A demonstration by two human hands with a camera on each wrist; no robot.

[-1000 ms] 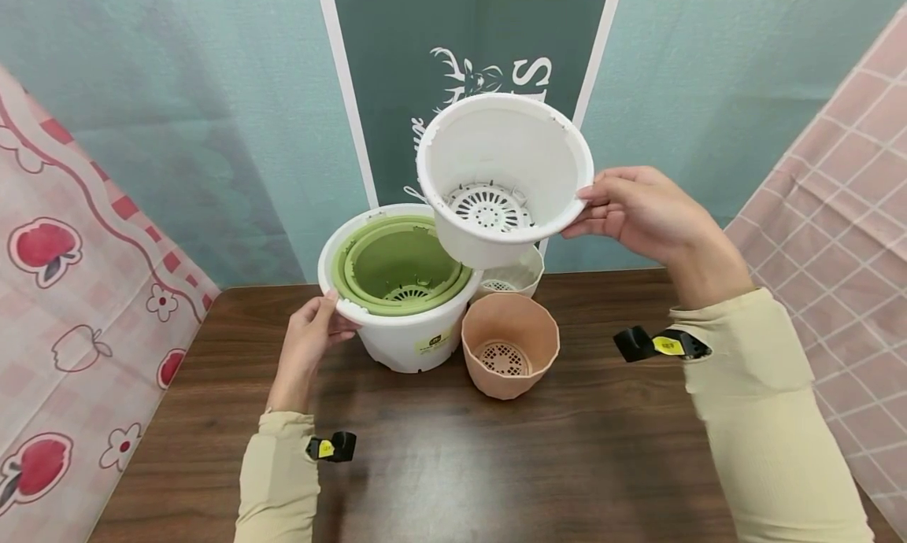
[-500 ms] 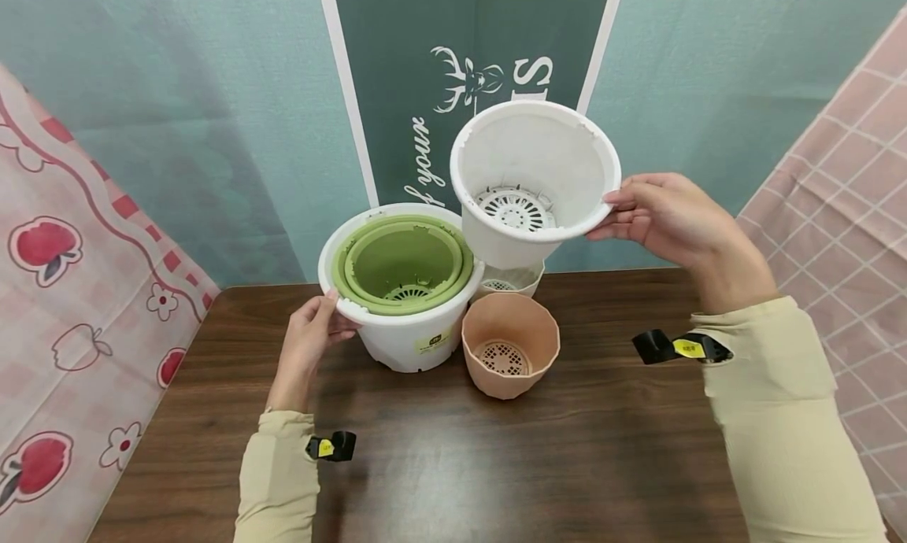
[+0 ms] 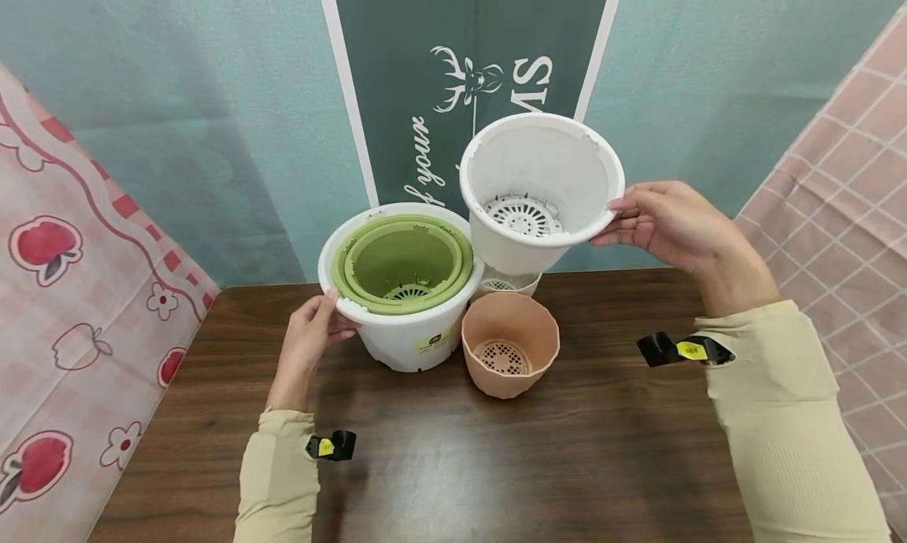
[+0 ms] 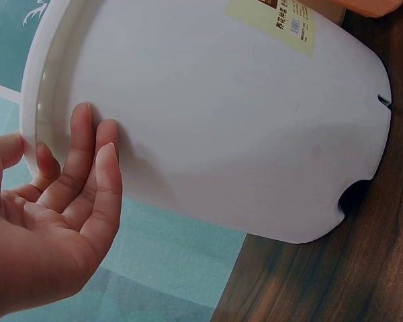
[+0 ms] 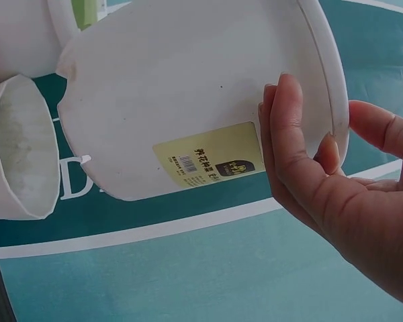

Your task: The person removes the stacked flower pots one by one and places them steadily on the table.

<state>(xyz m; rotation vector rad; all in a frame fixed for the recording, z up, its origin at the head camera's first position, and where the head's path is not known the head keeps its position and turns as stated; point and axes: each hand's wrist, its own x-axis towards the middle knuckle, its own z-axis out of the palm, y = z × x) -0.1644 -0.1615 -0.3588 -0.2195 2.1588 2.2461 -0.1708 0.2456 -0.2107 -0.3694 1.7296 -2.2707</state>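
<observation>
Your right hand [image 3: 669, 224] pinches the raised white pot [image 3: 546, 161] by one side only, so it may tip, while your left hand [image 3: 308, 332] pinches the standing white pot [image 3: 400, 345]

Screened-off setting, room type unclear: dark-brown wood-grain table [image 3: 609, 441] below the right hand [image 3: 669, 224], teal deer-printed cloth [image 3: 460, 31] beyond it, pink white-gridded cloth [image 3: 843, 236] rightward.

Soft light leaves pale glare on the tabletop [image 3: 432, 456]; wrist views look dimmer.
</observation>
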